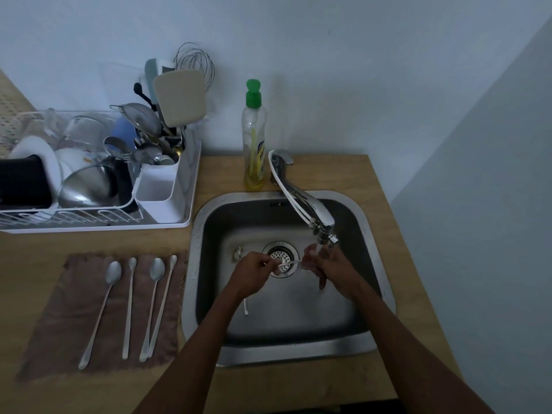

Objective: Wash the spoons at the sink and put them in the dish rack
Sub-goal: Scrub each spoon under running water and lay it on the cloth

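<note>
Well, the spoon (291,261) is held crosswise over the sink (298,351), handle pinched by the left hand (257,268), bowl end gripped by the right hand (327,265); the dish rack (89,227) sits up-left, nearer the left.

A light wooden countertop (227,174) is seen, fitted into a corner of pale walls. A steel sink (298,351) is set into its right half. At the back left, a white dish rack (89,227) loaded with crockery and utensils is stood on the wood, just beside the sink's rim. In front of it a brown cloth (71,324) is spread flat, and four long spoons (129,309) are laid on it. Behind the sink, a green-capped bottle (254,144) of yellow liquid is placed upright beside the base of the tap (301,198).
</note>
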Available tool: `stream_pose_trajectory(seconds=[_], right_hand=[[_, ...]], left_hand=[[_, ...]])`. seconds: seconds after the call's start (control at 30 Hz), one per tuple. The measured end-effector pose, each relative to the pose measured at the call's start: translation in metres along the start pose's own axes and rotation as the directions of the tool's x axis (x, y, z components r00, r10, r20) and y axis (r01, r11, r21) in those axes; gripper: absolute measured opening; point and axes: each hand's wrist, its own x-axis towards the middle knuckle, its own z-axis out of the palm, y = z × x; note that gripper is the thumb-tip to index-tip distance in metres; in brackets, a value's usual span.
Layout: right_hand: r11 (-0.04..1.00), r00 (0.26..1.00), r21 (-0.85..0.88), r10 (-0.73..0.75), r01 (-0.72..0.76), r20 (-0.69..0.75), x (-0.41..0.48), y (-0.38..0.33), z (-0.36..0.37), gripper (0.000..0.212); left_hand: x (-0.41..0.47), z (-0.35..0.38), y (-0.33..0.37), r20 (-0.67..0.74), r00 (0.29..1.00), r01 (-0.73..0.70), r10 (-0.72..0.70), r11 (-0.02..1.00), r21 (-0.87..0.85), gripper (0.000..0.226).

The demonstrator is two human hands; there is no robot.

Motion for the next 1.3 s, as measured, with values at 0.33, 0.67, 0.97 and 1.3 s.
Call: stream_pose_trajectory(seconds=[0.33,0.67,0.97,1.3], right_hand=[[0.978,0.991,-0.208,-0.020,-0.008,-0.130,0.005,-0.009,0.010,0.021],[0.976,1.000,-0.219,0.006,-0.008,-0.010,-0.002,-0.020,0.003,0.016],[0.973,0.993,-0.228,-0.060,0.035,-0.103,0.002,-0.012,0.012,0.022],[0.958,0.970,-0.285,-0.078,0.009,-0.229,0.000,-0.011,0.009,0.022]], left_hand=[[0.001,0.000,-0.007,-0.043,0.999,0.021,-0.021,1.000,-0.018,0.031],[0.004,-0.004,0.000,-0.046,0.998,-0.039,0.038,0.999,-0.005,0.030],[0.006,-0.004,-0.002,-0.077,0.997,-0.016,0.019,0.999,0.039,0.032],[0.004,0.007,0.003,-0.114,0.993,-0.002,0.003,1.000,0.008,0.031]])
